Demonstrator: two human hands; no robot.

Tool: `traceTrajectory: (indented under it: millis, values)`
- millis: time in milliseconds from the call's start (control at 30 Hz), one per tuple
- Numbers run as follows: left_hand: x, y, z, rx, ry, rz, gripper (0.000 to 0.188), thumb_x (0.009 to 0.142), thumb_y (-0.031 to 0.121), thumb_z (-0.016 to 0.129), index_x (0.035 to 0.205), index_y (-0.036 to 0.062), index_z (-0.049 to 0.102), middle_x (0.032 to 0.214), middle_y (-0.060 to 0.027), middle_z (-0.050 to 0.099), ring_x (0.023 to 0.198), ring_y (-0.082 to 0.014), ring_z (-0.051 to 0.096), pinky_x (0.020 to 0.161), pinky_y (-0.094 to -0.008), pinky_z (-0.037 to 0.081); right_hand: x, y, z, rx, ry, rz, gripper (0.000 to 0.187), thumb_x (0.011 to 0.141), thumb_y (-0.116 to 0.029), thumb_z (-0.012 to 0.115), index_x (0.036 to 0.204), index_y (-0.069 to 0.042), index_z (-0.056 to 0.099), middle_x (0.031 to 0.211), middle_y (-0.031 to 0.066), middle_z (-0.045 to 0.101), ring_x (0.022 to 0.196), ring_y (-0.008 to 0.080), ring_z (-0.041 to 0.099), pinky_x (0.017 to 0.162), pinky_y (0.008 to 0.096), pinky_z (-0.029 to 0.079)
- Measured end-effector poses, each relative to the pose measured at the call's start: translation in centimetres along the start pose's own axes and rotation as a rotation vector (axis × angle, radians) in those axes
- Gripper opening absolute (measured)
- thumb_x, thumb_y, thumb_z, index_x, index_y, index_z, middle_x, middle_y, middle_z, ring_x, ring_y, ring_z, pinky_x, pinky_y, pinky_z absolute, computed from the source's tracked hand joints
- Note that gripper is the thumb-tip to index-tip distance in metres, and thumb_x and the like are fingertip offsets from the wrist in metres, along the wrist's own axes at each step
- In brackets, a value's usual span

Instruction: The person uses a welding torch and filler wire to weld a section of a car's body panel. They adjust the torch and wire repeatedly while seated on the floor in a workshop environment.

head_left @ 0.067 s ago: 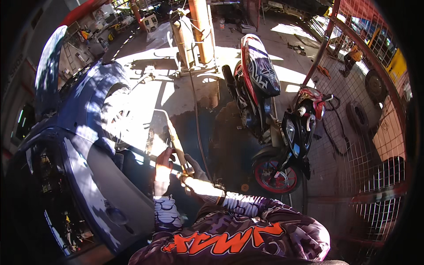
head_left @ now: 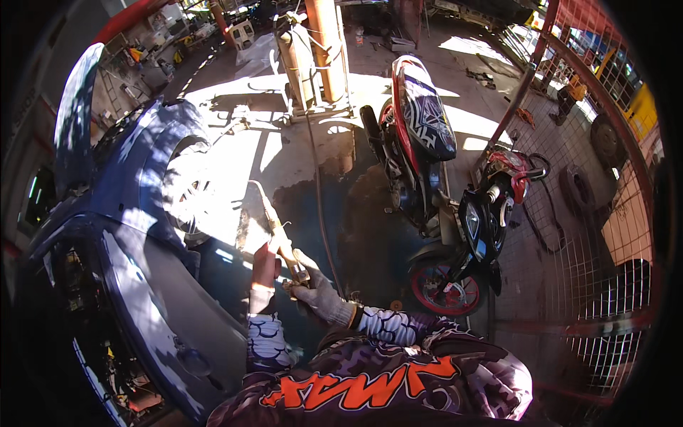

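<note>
A brass-coloured gas torch (head_left: 276, 226) with a long shaft and a bent tip slants up and left in front of me. My right hand (head_left: 324, 295), in a grey work glove, is closed round its valve end. My left hand (head_left: 264, 272) is at the lower shaft, its fingers bent against the metal; sun glare and shadow blur their detail. The torch tip points toward the sunlit floor beside the wheel (head_left: 193, 196) of a blue car (head_left: 135, 167).
A hose (head_left: 319, 192) runs along the floor from tall gas cylinders (head_left: 297, 71). To the right stands a red and black motorcycle (head_left: 420, 135), with a wire mesh fence (head_left: 576, 206) beyond it. Behind the mesh are tyres (head_left: 575, 186) and another person (head_left: 567, 96).
My left hand has shifted slightly up and right against the torch shaft. The torch has moved slightly left, and the right glove has passed from sunlight into shade.
</note>
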State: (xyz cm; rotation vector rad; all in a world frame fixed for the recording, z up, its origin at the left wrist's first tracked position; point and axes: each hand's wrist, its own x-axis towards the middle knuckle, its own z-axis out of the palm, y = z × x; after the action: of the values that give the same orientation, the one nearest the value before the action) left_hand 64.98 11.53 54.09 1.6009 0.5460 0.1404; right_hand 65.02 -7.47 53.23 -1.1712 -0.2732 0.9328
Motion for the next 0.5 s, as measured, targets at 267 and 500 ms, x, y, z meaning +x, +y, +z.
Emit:
traceTrajectory:
  millis: [267,500]
  values:
    - [15.3,4.9,-1.0,-0.229,0.092,-0.068,0.028,0.106,0.036,0.063,0.112,0.0088,0.068,0.087,0.0014,0.063,0.074,-0.0077,0.061,0.064,-0.0218,0.048,13.7,-10.1,-5.3,-0.069,-0.241,-0.127,0.093,0.089,-0.021,0.073,0.166,-0.010,0.022,0.126,0.0132,0.064,0.109,0.0177,0.060,0.097,0.0313,0.049]
    - [29.9,6.1,-6.4,-0.287,0.054,0.005,0.032,0.111,0.036,0.052,0.092,0.0111,0.058,0.070,0.0001,0.055,0.053,-0.0105,0.053,0.049,-0.0261,0.044,27.2,-12.9,-19.5,-0.401,-0.237,-0.155,0.084,0.092,-0.030,0.081,0.160,-0.011,0.037,0.125,0.0176,0.070,0.113,0.0274,0.068,0.102,0.0386,0.052]
